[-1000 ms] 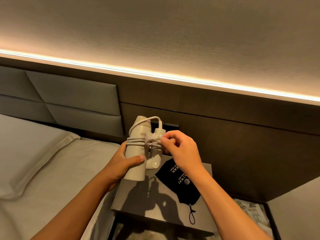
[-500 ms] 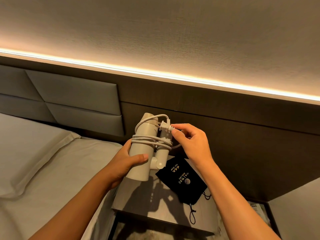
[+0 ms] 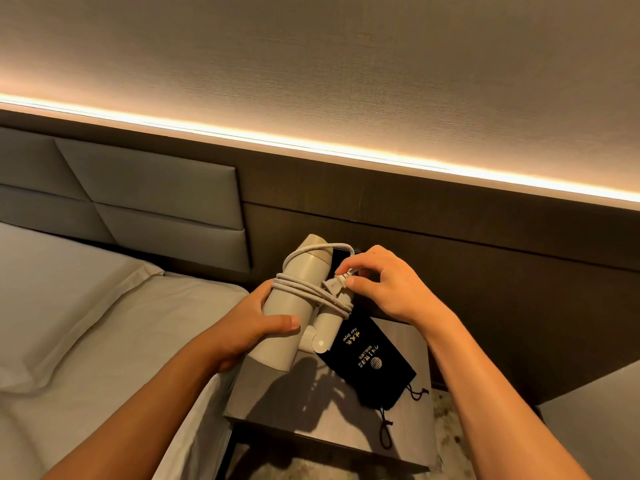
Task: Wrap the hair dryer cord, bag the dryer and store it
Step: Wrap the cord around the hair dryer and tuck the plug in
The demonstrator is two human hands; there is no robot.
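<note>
A beige folding hair dryer (image 3: 291, 313) is held tilted above the nightstand, its barrel gripped from the left by my left hand (image 3: 256, 323). The white cord (image 3: 311, 295) is wound several times around the barrel and the folded handle. My right hand (image 3: 384, 285) pinches the white plug (image 3: 337, 281) at the cord's end, just right of the coils. A black drawstring bag (image 3: 370, 367) with gold print lies flat on the nightstand under my right wrist.
The grey nightstand (image 3: 311, 420) stands beside the bed (image 3: 86, 341) with white linen at the left. A dark wood wall panel (image 3: 485, 271) rises behind it, with a padded headboard (image 3: 138, 195) at the left and a lit strip above.
My right hand has brought the plug down from the top of the dryer to the coils beside the handle. The left hand keeps the dryer in place.
</note>
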